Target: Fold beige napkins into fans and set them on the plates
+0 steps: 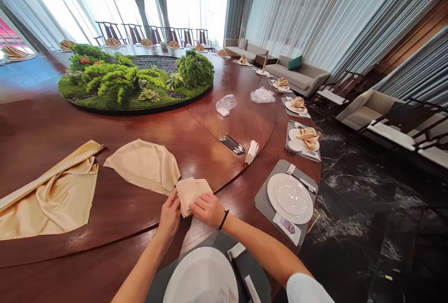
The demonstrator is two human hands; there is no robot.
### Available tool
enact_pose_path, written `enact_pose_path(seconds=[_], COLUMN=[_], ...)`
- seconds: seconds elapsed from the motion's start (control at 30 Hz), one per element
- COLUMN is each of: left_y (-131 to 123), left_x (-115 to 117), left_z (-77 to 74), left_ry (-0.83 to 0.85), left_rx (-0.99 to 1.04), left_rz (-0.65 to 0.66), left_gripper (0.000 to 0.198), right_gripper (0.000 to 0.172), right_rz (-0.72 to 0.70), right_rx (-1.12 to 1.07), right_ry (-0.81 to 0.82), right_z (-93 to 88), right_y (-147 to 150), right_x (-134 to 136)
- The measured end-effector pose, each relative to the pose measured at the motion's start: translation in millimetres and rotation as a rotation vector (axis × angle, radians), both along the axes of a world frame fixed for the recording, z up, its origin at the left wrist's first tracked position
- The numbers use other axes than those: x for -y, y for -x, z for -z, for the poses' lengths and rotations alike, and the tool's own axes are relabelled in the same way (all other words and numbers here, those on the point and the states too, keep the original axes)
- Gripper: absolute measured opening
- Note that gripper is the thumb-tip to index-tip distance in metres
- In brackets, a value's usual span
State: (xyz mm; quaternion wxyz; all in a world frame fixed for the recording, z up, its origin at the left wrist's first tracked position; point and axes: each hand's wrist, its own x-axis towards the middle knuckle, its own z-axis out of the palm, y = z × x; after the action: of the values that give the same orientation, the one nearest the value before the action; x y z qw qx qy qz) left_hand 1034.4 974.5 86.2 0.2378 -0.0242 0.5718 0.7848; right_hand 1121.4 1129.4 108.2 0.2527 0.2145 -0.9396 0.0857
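A folded beige cloth napkin (191,191) is held between my two hands, above the table's near edge. My left hand (170,212) pinches its left side, with the thumb along the edge. From the right, my right hand (208,207) grips the napkin's front, fingers curled on top of the layers. Just beyond lies a loose, partly spread beige napkin (145,165). Farther left, a shiny gold cloth (52,196) lies crumpled beside a long rolled fold. Below my hands, a white plate (201,277) rests on a grey placemat (161,289).
A miniature garden (136,79) fills the table's centre. Chopsticks (231,145), a white paper stack (251,152) and crumpled plastic bags (262,95) lie to the right. Another plate setting (290,198) is at my right, and fan-folded napkins (308,138) stand along the rim. Chairs and sofas (297,75) surround.
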Motion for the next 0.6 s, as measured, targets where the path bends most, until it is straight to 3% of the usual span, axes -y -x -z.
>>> enact_pose_path(seconds=[0.1,0.2,0.37,0.5,0.6], left_y=[-1,0,17,49,68], left_x=[6,12,19,21,18], left_z=[9.9,28.9,86.5,136.6,157.4], left_ry=[0.006,0.084,0.118,0.209,0.307], left_rx=[0.029,-0.024,0.138,0.088,-0.073], left_rz=[-0.060,0.054,0.173,0.274,0.370], left_gripper=[0.063,0.082,0.087,0.083,0.081], right_gripper=[0.020,0.034,0.016,0.016,0.015], right_rz=[-0.050,-0.071,-0.028,-0.287,-0.498], right_rx=[0.016,0.038,0.016,0.115,0.189], right_ry=[-0.039,-0.092,-0.196,-0.247,-0.278], right_z=[10.8,29.5,86.0,127.2,148.3], right_y=[-3,1,35,68,85], right_x=[10,14,-22,-59,-67])
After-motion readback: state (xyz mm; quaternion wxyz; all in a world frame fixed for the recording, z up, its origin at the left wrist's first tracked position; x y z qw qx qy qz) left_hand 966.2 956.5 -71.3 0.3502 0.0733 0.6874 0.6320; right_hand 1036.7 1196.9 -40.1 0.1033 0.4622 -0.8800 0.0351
